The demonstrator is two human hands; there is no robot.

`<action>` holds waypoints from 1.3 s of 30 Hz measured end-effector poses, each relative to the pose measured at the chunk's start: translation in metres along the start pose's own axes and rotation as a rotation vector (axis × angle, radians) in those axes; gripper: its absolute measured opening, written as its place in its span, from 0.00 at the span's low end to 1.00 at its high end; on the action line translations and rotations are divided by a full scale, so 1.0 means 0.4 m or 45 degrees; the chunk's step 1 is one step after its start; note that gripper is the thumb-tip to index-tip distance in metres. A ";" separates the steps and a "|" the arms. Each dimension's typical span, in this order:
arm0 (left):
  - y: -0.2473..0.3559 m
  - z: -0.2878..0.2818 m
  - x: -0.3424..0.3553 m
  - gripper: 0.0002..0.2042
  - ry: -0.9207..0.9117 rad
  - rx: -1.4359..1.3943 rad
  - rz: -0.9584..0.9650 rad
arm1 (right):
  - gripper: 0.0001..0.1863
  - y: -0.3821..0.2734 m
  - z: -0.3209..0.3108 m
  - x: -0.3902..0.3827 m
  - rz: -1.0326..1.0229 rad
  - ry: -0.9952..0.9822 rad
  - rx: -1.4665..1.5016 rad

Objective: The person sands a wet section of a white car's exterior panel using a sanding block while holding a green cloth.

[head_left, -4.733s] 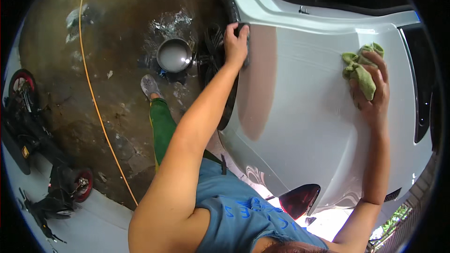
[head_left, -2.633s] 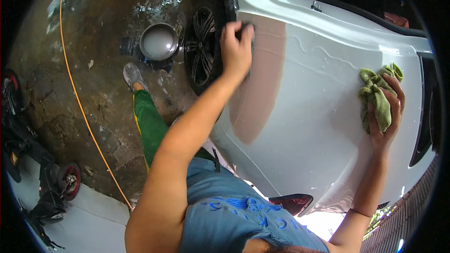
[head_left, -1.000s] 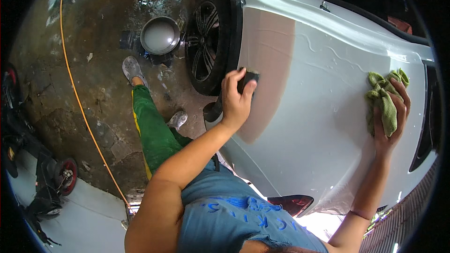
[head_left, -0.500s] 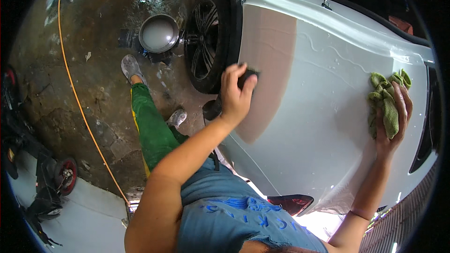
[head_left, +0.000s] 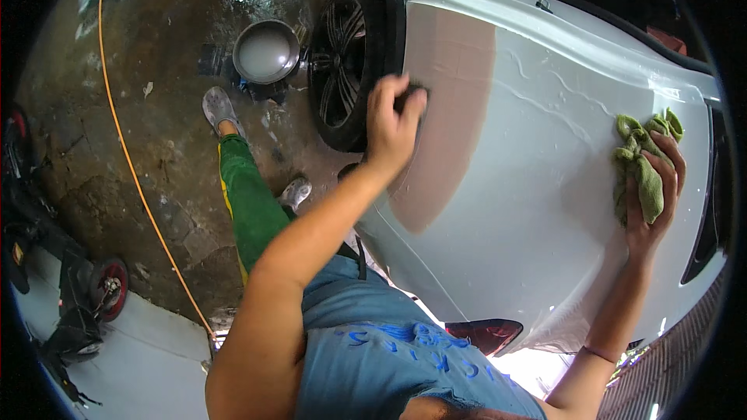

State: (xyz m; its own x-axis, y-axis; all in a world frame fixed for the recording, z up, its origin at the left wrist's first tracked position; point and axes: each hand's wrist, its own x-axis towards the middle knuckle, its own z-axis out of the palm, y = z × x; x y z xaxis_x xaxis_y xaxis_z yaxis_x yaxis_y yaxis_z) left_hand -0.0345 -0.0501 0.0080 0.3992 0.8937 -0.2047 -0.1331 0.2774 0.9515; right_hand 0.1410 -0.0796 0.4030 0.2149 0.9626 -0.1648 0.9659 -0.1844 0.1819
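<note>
My left hand [head_left: 391, 126] is closed round a small dark block [head_left: 411, 98], which looks like a sanding block, though part of it is hidden by my fingers. It rests at the wheel-arch edge of a dull pinkish-brown patch [head_left: 455, 101] on the white car's panel [head_left: 537, 179]. Farther right, my right hand [head_left: 660, 194] grips a bunched green cloth [head_left: 644, 163] against the same panel. Thin trails of water run over the paint between the patch and the cloth.
A round bowl of cloudy liquid [head_left: 267, 50] stands by the car's wheel [head_left: 340, 62]. An orange hose or cord [head_left: 128, 155] crosses the wet floor. At the left is a dark motorbike [head_left: 74, 280]. The red tail light [head_left: 486, 334] lies close to my body.
My left hand with the dark block has moved slightly up along the patch's wheel-arch edge. The right hand and cloth stay in nearly the same place.
</note>
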 end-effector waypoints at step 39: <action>0.009 -0.048 -0.162 0.18 -0.047 0.130 0.073 | 0.19 0.004 0.006 0.006 -0.028 0.035 -0.028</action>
State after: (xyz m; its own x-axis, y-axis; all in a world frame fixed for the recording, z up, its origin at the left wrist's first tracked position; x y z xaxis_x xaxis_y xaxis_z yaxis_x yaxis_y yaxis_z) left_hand -0.0782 -0.1003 0.0202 0.4269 0.8930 -0.1428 -0.0643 0.1875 0.9802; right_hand 0.1433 -0.0781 0.4007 0.1894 0.9716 -0.1421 0.9667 -0.1592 0.2002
